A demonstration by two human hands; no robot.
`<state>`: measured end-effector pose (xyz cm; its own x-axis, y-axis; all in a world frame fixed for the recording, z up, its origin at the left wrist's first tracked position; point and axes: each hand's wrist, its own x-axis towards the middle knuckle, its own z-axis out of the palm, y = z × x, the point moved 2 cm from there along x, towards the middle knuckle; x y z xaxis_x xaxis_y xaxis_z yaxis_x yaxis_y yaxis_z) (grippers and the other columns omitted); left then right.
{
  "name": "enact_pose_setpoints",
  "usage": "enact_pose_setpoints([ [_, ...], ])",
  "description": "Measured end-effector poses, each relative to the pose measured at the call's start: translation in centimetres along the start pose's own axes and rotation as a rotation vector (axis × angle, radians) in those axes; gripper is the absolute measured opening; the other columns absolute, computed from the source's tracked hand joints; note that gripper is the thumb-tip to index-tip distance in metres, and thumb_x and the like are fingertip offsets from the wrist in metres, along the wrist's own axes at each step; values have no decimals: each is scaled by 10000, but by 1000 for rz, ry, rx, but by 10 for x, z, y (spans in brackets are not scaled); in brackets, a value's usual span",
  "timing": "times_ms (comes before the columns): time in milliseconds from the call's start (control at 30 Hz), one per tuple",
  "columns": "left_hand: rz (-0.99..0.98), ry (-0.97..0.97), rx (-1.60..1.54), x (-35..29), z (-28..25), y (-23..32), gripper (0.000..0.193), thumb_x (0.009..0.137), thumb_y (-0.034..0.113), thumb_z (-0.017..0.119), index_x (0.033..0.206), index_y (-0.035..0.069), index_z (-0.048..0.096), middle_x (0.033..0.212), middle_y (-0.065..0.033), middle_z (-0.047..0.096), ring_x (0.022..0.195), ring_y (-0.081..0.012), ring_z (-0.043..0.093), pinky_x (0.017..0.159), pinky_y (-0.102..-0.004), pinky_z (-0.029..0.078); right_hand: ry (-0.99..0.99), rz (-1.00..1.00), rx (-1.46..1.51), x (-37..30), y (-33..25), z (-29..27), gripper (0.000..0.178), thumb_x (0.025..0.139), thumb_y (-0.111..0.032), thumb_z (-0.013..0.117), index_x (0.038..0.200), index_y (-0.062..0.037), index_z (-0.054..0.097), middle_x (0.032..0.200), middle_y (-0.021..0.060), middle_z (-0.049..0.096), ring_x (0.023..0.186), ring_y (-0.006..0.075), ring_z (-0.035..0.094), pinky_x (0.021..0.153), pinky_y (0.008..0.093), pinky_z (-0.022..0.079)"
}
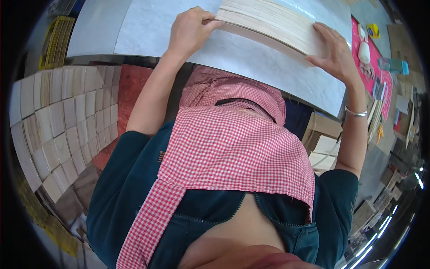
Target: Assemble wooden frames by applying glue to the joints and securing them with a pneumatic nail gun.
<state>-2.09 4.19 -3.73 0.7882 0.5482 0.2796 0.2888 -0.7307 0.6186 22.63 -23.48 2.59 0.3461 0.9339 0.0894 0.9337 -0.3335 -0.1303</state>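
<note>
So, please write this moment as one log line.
wooden strips: side by side on pale table | left hand: at left end | right hand: at right end

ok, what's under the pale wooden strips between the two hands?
White marbled tabletop shows along the near side of the pale wooden strips. Whatever is directly beneath them is covered; can't tell whether they sit flat.

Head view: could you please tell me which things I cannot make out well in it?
All in the head view:
- Wooden strips: the far side is cut off by the upper edge.
- Left hand: some fingers are hidden behind the hand itself.
- Legs: hidden by the checked apron and the table.
- Jar with blue lid: too small to tell its contents.
</note>
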Motion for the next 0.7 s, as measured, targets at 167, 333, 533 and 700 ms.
enact_pose_setpoints([
  [167,75,10,160,-1,-2,7,233,859,265,744,966,67,805,877,-75,729,671,-230,645,658,-344,521,1,-5,-80,0,8,14,839,706,-375,877,1436,-129,544,1429,89,591,1275,321,573,1133,436,435],
  [333,109,16,255,-1,-4,14,221,879,257,727,952,63,804,878,-71,738,662,-234,648,652,-344,516,8,-22,-109,-1,11,20,825,726,-386,862,1442,-141,532,1423,87,596,1271,323,575,1137,420,436],
  [533,95,1,257,-1,-5,15,214,893,247,714,960,65,805,877,-69,743,651,-237,644,651,-341,514,9,-64,-152,-2,15,25,766,756,-367,845,1420,-133,544,1388,77,610,1243,295,585,1111,399,452],
  [700,91,-24,280,-1,-5,15,217,898,240,708,964,57,803,874,-66,743,647,-236,642,649,-338,513,68,-31,-104,3,8,28,624,780,-322,831,1322,-97,620,1250,95,680,1093,271,656,1000,363,523],
])
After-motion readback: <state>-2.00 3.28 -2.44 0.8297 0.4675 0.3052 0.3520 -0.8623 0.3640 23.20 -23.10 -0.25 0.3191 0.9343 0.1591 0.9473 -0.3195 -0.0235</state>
